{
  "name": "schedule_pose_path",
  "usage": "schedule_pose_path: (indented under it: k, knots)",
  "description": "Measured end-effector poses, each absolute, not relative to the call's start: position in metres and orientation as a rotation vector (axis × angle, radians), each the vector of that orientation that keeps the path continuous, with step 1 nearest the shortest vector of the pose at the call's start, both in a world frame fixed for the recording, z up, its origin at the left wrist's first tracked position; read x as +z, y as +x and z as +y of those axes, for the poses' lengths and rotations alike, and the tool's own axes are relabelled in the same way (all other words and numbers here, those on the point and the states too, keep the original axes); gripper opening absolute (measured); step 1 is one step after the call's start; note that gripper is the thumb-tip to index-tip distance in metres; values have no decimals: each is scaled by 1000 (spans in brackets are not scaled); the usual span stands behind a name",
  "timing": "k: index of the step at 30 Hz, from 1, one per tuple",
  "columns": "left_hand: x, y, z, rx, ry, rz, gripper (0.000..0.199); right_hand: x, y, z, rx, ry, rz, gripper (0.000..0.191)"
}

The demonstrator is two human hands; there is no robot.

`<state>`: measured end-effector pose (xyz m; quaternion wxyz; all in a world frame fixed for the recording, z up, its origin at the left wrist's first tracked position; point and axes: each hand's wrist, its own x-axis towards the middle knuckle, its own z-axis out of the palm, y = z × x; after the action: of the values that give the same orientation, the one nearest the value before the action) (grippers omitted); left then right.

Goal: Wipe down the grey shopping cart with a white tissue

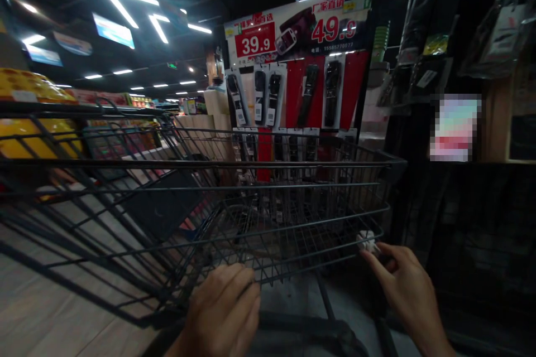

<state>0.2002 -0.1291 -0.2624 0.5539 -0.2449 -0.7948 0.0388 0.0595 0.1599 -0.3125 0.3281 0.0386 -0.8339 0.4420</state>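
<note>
A dark wire shopping cart fills the middle of the view, its side towards me. At the lower right, my right hand pinches a crumpled white tissue or cloth between thumb and fingers. The white wad is against the cart's wires near the lower right corner of the basket. My left hand is low in the middle, in front of the cart's lower wires. Its fingers are curled and pressed together; whatever they hold, if anything, is hidden behind them.
Behind the cart stands a red rack hung with packaged belts, under a price sign. More packaged goods hang at the right. Yellow goods are stacked at the left, above a tiled floor.
</note>
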Motion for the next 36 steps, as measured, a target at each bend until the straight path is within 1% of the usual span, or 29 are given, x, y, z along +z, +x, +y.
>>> schedule_pose_path:
  k: [2,8,13,15,17,20,26,29,32,36]
  knots:
    - [-275,196,-131,73,-529,-1919,22,-320,52,156,1165,83,-2168,65]
    - [-300,182,-135,10,-402,-2041,31,-333,43,156,1294,142,-2038,47]
    - [-320,168,-134,125,-446,-2095,39,-347,69,156,1605,65,-1899,32]
    - [-324,165,-130,161,-445,-2076,38,-352,82,149,1654,11,-1782,25]
    - [-326,162,-126,144,-418,-2052,34,-357,91,140,1598,24,-1716,20]
    - [-327,161,-119,75,-375,-2041,30,-360,93,126,1512,142,-1708,19]
    - [-327,166,-107,-45,-325,-2098,33,-363,78,99,1415,288,-1738,9]
    - [-329,169,-98,-87,-300,-2110,33,-370,77,87,1381,304,-1707,18]
    - [-335,170,-90,-94,-226,-2140,38,-377,82,79,1257,426,-1612,13]
    - [-348,169,-90,43,-220,-2118,43,-380,91,83,1134,442,-1598,18]
